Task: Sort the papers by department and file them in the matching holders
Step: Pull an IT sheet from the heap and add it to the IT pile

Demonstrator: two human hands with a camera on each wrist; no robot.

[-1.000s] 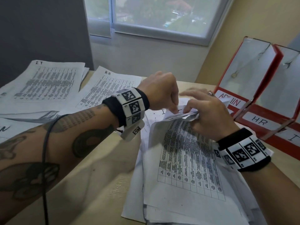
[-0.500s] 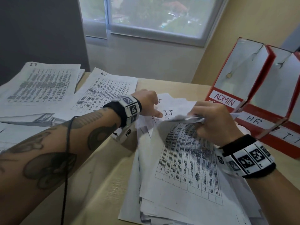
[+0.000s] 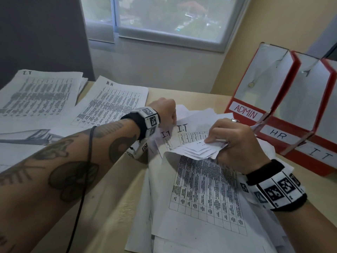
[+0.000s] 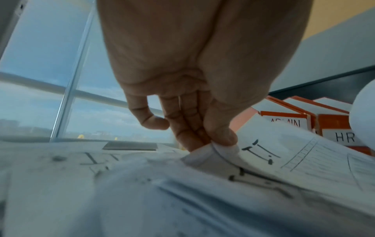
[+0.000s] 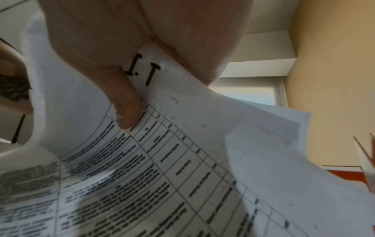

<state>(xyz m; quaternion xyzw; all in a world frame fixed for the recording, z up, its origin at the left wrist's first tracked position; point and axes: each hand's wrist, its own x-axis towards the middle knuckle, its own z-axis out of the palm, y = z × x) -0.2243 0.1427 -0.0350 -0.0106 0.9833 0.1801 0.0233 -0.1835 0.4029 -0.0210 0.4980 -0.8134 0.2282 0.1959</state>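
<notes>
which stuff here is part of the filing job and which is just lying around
Part of the job:
- mixed stack, top sheets curled back by right hand
- I.T sheet pinched by left hand
- I.T pile, H.R pile
- ADMIN, HR, IT holders

Lying about:
- window

Both hands are curled, the left hand (image 3: 165, 112) pinching with fingertips, the right hand (image 3: 235, 141) gripping.
</notes>
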